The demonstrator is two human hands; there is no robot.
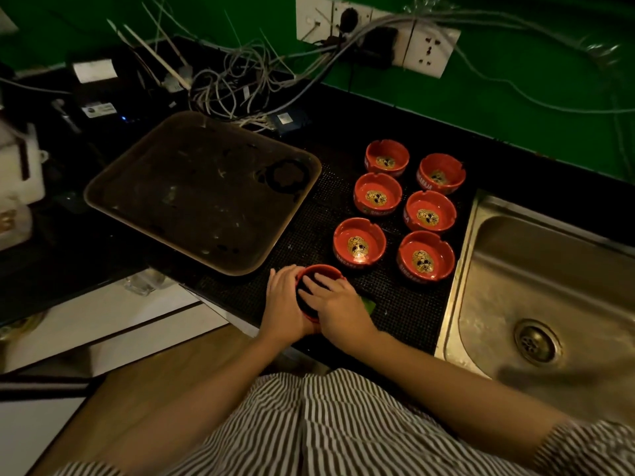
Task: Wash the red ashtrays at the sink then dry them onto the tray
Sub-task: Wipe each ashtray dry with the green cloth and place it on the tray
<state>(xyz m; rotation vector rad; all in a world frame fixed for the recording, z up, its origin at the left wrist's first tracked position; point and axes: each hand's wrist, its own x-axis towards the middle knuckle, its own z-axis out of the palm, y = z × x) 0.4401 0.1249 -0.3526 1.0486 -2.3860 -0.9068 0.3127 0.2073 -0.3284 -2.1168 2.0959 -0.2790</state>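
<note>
Six red ashtrays (405, 204) stand in two rows on the black mat (405, 310), between the tray (202, 190) and the sink (536, 286). A seventh ashtray (314, 290) is at the table's near edge. The left hand (283, 302) curls round its side, and the right hand (338, 309) presses flat fingers inside it.

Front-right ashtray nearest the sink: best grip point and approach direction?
Pinch the front-right ashtray across its thick rim, coming straight down from above. It sits upright and open-topped, neighbours crowd its left and far sides, and the sink edge is close on the right, so top access looks clearest.
</note>
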